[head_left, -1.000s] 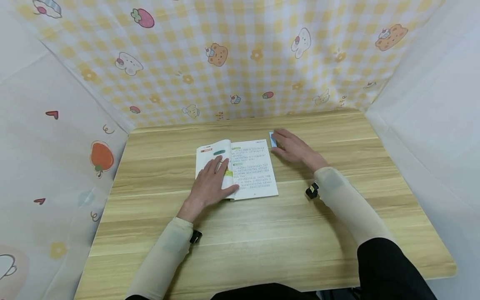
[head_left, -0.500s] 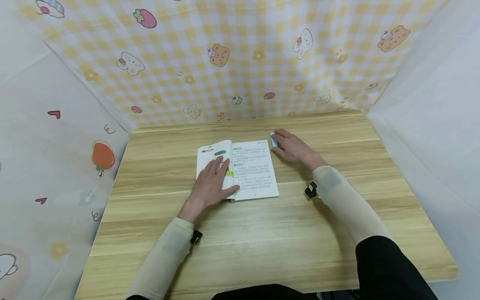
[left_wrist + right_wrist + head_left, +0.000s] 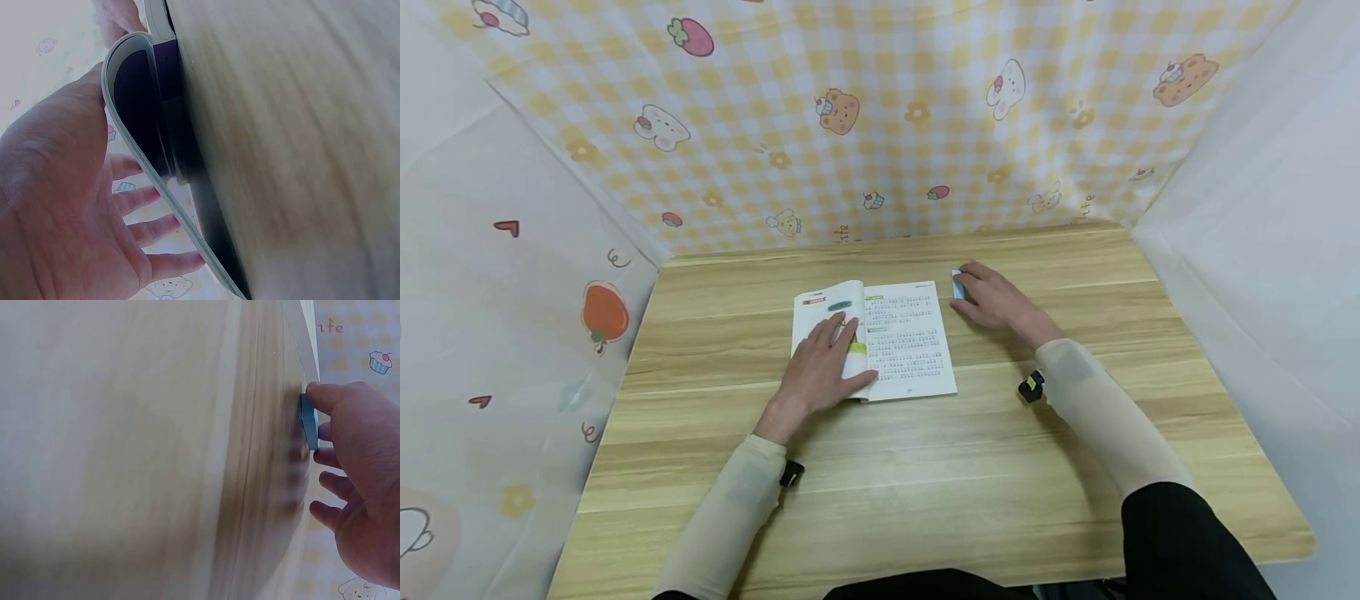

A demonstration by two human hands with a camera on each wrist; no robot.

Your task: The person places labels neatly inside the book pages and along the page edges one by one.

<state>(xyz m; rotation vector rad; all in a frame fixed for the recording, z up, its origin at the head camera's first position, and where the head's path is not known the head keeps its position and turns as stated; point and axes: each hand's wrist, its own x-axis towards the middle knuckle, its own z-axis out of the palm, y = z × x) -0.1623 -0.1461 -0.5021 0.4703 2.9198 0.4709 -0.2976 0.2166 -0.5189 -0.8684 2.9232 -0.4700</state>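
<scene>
Across the wood-grain table (image 3: 880,500) in the head view, got a book (image 3: 910,342) lying spread at two pages, with rows of tiny characters on the right page and coloured labels on the left one. Can see the left hand (image 3: 820,371) laid over the left page, fingers pretty straight and a bit apart, thumb stretched past the fold onto the other page; gripping nothing, just resting on the paper. Off past the far right corner of the book, near but not touching it, can spot a small blue block (image 3: 957,287), pinched by the right hand (image 3: 992,300) with thumb at the near end and fingers at the far end. Also got pale sleeves (image 3: 722,517) on both forearms, a small black gadget (image 3: 1030,387) at each wrist, and a yellow checked cloth (image 3: 955,150) hanging behind. Over in the left wrist view, seeing the book nearly edge-on, bowed up over a dark gap, with the palm turned to the camera and fingers reaching out long. Can't tell exactly where those fingertips land behind the page. Down in the right wrist view, can make out the thumb tip at one end of the block, a couple of fingers by the other, and the remaining two bent loosely clear of it. Can't tell whether touching the tabletop or just above.
</scene>
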